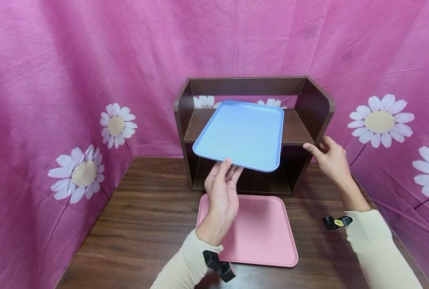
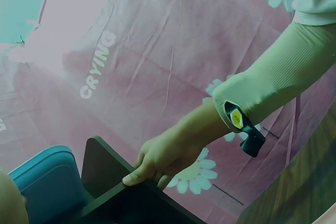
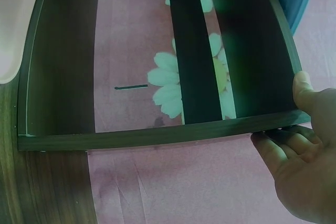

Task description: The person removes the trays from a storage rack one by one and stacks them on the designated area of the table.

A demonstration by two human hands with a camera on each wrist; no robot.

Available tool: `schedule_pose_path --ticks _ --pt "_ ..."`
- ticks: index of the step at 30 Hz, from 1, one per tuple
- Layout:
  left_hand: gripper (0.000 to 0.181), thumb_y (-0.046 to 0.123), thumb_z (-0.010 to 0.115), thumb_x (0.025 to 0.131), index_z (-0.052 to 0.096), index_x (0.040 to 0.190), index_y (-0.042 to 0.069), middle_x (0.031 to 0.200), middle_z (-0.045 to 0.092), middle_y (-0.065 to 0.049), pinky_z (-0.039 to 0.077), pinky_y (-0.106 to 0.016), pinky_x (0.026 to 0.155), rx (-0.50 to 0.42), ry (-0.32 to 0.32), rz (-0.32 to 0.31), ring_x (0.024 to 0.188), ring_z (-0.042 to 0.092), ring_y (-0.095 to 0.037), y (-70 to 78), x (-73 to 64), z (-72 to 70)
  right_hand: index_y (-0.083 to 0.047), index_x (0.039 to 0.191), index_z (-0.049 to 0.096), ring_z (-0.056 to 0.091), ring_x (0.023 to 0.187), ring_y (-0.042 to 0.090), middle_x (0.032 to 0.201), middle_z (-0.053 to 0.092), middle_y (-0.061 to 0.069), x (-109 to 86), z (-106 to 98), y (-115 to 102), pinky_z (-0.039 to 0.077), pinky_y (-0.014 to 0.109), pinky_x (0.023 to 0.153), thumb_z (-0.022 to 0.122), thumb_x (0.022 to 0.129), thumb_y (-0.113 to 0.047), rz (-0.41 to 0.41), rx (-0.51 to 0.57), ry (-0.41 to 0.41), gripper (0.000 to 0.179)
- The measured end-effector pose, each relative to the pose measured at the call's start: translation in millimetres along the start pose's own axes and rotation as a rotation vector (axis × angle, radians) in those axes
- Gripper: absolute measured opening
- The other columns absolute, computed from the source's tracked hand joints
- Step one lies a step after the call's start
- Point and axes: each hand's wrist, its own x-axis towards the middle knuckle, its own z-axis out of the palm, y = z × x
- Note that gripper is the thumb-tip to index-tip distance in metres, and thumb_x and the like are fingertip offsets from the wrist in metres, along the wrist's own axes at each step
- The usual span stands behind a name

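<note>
My left hand [image 1: 222, 192] holds a blue tray [image 1: 244, 134] by its near edge, thumb on top and fingers beneath. Tilted, the tray hangs in front of and over the upper board of a dark brown two-tier shelf [image 1: 301, 126]. My right hand [image 1: 331, 158] grips the shelf's right side panel at the height of the middle board, thumb at the front edge and fingers outside. In the right wrist view this hand [image 3: 310, 156] pinches the corner where panel and board meet. A pink tray [image 1: 259, 233] lies flat on the table before the shelf, partly hidden by my left forearm.
The shelf stands at the back of a wooden table [image 1: 138, 224]. Behind and beside it hangs a pink cloth [image 1: 145, 52] printed with white daisies. The lower compartment [image 1: 265, 182] opens toward me under the blue tray.
</note>
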Motion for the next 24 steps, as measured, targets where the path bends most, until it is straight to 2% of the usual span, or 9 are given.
schedule_pose_path --ticks 5,15,24 --pt "0.004 0.003 0.066 0.101 0.068 0.104 0.000 0.094 0.075 -0.006 0.061 -0.042 0.102 0.017 -0.013 0.000 0.096 0.076 -0.019 4.9 -1.1 0.6 -0.006 0.120 0.067 0.049 0.078 0.008 0.073 0.053 -0.045 -0.7 0 -1 0.036 0.022 0.068 0.075 0.099 -0.045 -0.002 0.001 0.005 0.045" --pt "0.008 0.008 0.066 0.102 0.071 0.096 0.006 0.089 0.076 -0.002 0.064 -0.037 0.097 0.025 -0.009 0.011 0.088 0.074 -0.017 12.5 -1.1 0.0 -0.007 0.108 0.063 0.043 0.065 0.005 0.062 0.051 -0.024 -0.8 -1 -2 0.034 0.024 0.058 0.075 0.099 -0.045 -0.011 -0.015 0.015 0.041" --pt "0.010 0.010 0.066 0.101 0.074 0.096 0.007 0.090 0.079 -0.005 0.065 -0.036 0.094 0.035 0.016 0.011 0.090 0.076 -0.019 21.5 3.7 -2.7 -0.007 0.104 0.060 0.042 0.062 0.005 0.061 0.048 -0.018 -0.7 0 -1 0.034 0.025 0.057 0.075 0.099 -0.046 -0.010 -0.022 0.015 0.042"
